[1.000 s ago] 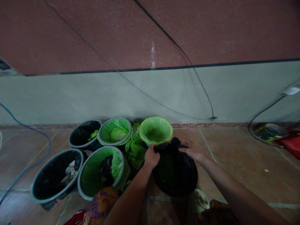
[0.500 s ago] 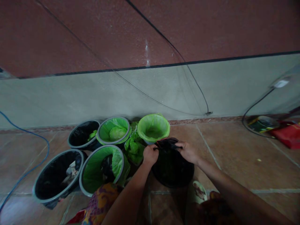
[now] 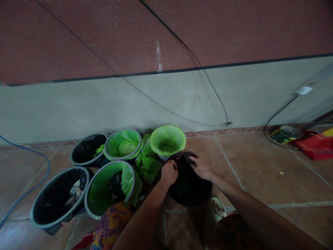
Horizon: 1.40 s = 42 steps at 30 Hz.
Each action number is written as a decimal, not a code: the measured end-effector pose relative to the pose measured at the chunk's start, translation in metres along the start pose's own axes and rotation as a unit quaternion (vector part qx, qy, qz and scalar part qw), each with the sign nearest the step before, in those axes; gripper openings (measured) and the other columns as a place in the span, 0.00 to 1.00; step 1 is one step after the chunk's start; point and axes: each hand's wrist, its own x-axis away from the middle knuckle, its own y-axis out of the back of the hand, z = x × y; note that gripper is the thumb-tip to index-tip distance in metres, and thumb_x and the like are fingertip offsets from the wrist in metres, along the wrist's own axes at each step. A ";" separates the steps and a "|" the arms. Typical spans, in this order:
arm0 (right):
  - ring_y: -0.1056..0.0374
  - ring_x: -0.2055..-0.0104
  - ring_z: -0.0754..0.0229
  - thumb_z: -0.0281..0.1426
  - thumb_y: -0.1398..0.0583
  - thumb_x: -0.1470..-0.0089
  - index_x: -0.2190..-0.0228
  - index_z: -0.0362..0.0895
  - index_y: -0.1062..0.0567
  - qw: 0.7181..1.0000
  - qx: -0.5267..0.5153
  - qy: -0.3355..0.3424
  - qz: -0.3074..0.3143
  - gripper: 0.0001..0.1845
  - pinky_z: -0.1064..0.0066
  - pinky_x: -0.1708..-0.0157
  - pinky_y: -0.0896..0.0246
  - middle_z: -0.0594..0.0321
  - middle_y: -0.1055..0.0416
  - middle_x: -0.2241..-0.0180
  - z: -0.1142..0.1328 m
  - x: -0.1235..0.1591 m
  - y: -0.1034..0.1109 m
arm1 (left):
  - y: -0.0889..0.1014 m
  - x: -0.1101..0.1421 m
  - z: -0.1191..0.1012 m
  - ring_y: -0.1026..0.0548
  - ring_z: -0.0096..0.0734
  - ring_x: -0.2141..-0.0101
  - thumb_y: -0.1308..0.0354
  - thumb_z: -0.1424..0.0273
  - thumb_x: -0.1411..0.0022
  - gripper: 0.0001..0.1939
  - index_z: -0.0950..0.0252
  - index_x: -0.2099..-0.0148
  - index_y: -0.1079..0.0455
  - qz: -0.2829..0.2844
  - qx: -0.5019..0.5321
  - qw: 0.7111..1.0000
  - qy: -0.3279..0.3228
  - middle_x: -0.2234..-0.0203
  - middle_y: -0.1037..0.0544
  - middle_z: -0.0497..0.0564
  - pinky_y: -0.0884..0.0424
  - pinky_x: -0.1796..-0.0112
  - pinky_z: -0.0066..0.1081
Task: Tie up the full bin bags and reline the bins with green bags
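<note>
A black bin (image 3: 191, 191) stands on the tiled floor in front of me. A thin black plastic bag (image 3: 184, 159) with a reddish edge lies bunched at its far rim. My left hand (image 3: 169, 173) is closed on the bag at the bin's left side, and a bit of black plastic pokes out of its fingers. Over the right part of the opening, my right hand (image 3: 202, 169) has its fingers apart against the dark plastic. Its fingertips are partly lost in the dark. The inside of the bin is too dark to make out.
Left of me stand green-lined bins (image 3: 108, 191) and black-lined bins (image 3: 58, 198), some with rubbish inside. A small green-lined bin (image 3: 168, 140) stands by the wall. A blue hose (image 3: 48, 166) crosses the floor at left; a red object (image 3: 313, 146) lies far right.
The black bag was stretched between both closed hands. Now my right hand has loosened its fingers and moved slightly left, lower over the bin. The view has shifted a little to the right.
</note>
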 end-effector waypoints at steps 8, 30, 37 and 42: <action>0.29 0.46 0.57 0.16 0.50 0.52 0.51 0.46 0.21 0.993 -0.030 0.106 0.050 0.32 0.61 0.39 0.42 0.58 0.24 0.50 0.006 0.006 -0.014 | -0.010 -0.006 0.003 0.24 0.35 0.52 0.43 0.78 0.42 0.34 0.64 0.34 0.43 0.004 0.035 0.997 -0.075 0.52 0.21 0.54 0.31 0.48 0.33; 0.25 0.59 0.58 0.27 0.47 0.41 0.56 0.45 0.20 0.981 0.072 -0.167 -0.070 0.18 0.73 0.62 0.35 0.58 0.20 0.59 -0.008 0.023 0.060 | 0.035 -0.008 -0.005 0.22 0.39 0.53 0.49 0.72 0.35 0.14 0.62 0.51 0.25 -0.084 -0.103 0.988 0.074 0.57 0.19 0.56 0.30 0.53 0.31; 0.26 0.54 0.51 0.33 0.42 0.41 0.54 0.37 0.23 0.969 0.099 -0.226 -0.003 0.17 0.68 0.57 0.35 0.47 0.22 0.56 -0.022 0.026 0.045 | 0.019 -0.002 0.002 0.25 0.39 0.50 0.48 0.74 0.36 0.13 0.65 0.53 0.24 -0.035 -0.134 0.990 0.038 0.51 0.25 0.59 0.32 0.48 0.32; 0.26 0.52 0.47 0.36 0.34 0.49 0.50 0.36 0.25 0.972 0.108 -0.205 0.048 0.26 0.65 0.54 0.34 0.45 0.24 0.54 -0.024 0.041 0.034 | 0.018 -0.005 0.004 0.32 0.39 0.44 0.47 0.77 0.40 0.14 0.65 0.56 0.23 -0.068 -0.137 0.988 -0.014 0.40 0.32 0.57 0.37 0.43 0.34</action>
